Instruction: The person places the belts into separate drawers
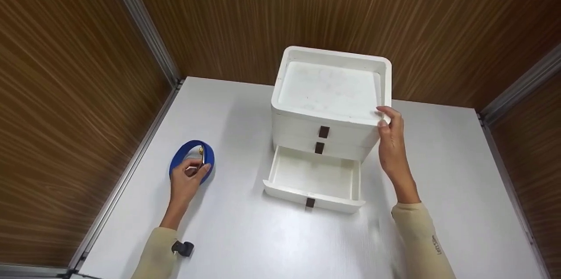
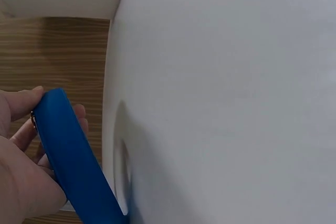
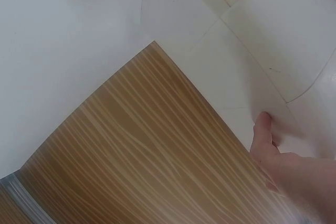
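My left hand (image 1: 186,182) pinches a blue belt (image 1: 177,155) coiled into a loop, held over the left side of the table. A small gold-coloured metal piece (image 1: 201,150) shows inside the loop. In the left wrist view the belt's blue band (image 2: 73,150) lies between thumb and fingers. A white drawer unit (image 1: 324,117) stands at the back, its bottom drawer (image 1: 313,174) pulled out with nothing in it. My right hand (image 1: 392,147) grips the unit's front right top corner, fingers bent over the rim. The right wrist view shows a digit against the white side.
The white table (image 1: 236,244) is bordered by wood-grain panels (image 1: 263,16) at the back and both sides. Metal rails (image 1: 140,20) run along the panel corners. The upper two drawers, with dark pull tabs (image 1: 324,132), are closed. A small black device (image 1: 184,248) sits at the left sleeve.
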